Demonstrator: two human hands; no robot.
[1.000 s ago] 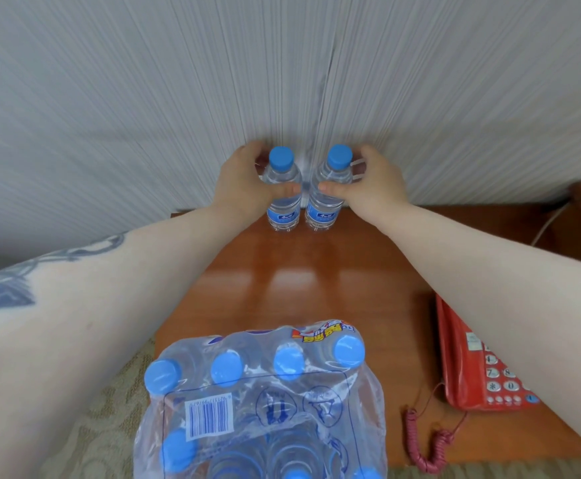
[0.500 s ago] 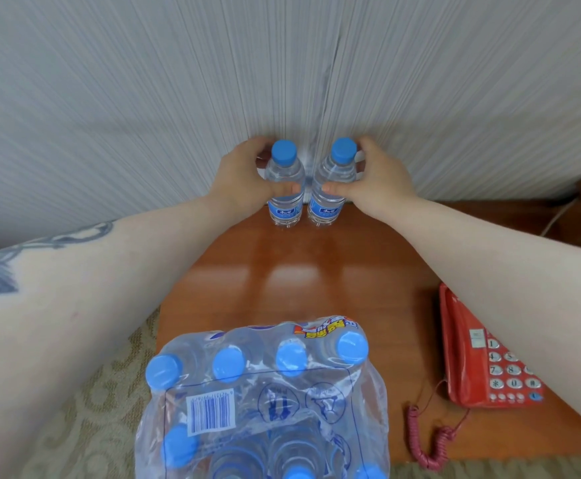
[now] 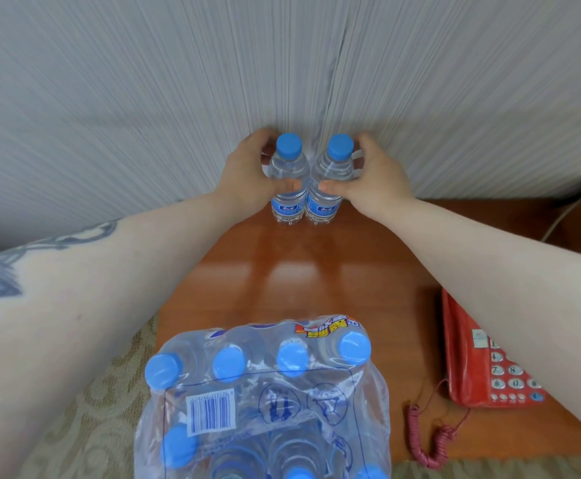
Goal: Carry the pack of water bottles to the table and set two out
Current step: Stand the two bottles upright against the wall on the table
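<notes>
Two small clear plastic water bottles with blue caps, the left bottle (image 3: 289, 181) and the right bottle (image 3: 330, 183), now stand upright and touching each other at the far edge of the glossy reddish-brown wooden table (image 3: 299, 271), close against the pale ribbed wall (image 3: 144, 81); over the last second they have been nudged a little further back and closer together. By my reading the setting-out is nearly done, with only the release left. Each bottle shows a blue label low on its body. The left hand (image 3: 247, 178) wraps its fingers around the left bottle, and the right hand (image 3: 372, 178) grasps the right one. Nearer, the shrink-wrapped pack of blue-capped bottles (image 3: 265, 392) rests on the table's near edge, beside a red telephone (image 3: 482, 361).
</notes>
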